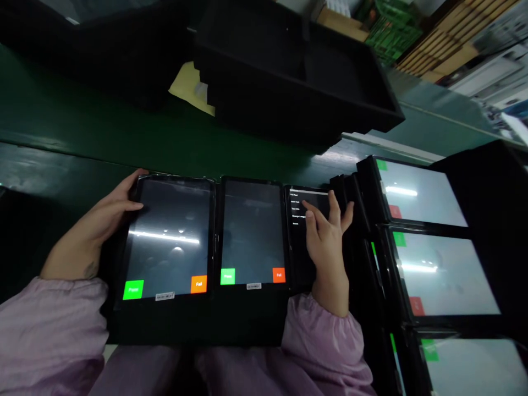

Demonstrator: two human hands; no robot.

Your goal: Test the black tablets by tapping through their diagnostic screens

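Note:
Three tablets lie side by side in front of me. My left hand [109, 212] grips the left edge of the left tablet [171, 214], thumb on its front rim and other fingers at its upper corner. That tablet and the middle tablet [253, 225] have dark screens with a green "Pass" box and an orange "Fail" box along the bottom. My right hand [329, 236] is over the right tablet [300, 253], fingers spread, index fingertip at a line of its white text menu. The hand covers part of that screen.
At right, lit white tablets [445, 275] with green and red boxes rest on stacked devices. Black trays [297, 71] are stacked beyond the green work surface [165, 143]. A yellow paper [192, 91] sticks out beside them. A green crate [394, 30] is farther back.

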